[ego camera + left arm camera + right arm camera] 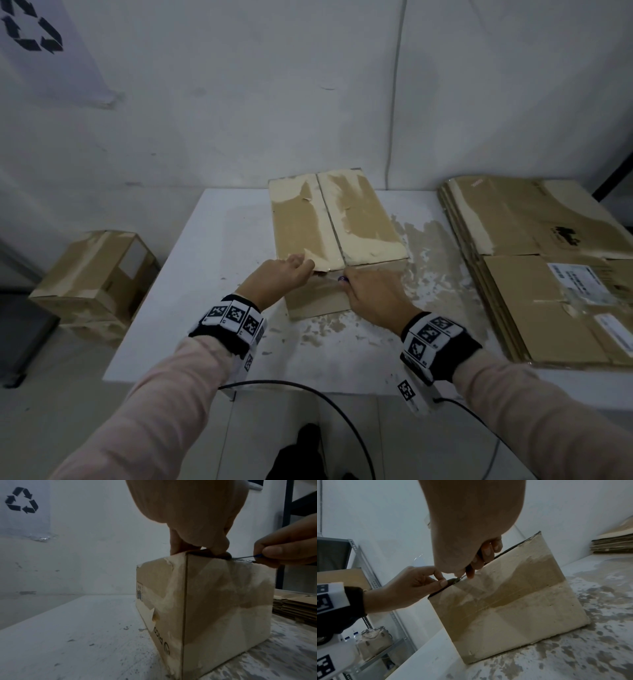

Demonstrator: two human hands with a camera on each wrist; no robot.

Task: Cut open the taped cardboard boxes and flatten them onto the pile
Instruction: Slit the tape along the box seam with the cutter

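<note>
The cardboard box [337, 226] is standing mid-table [191, 274], toward its back edge. The left hand [279, 277] is pinching the near top flap edge; the right hand [371, 294] is gripping a small blade [243, 557] at the seam just beside it.

The tall brown taped cardboard box [337, 226] is occupying the white table's [191, 274] centre, the stack of flattened brown cardboard [534, 260] is blocking three o'clock, while bare tabletop is lying open at nine o'clock and six o'clock.
</note>
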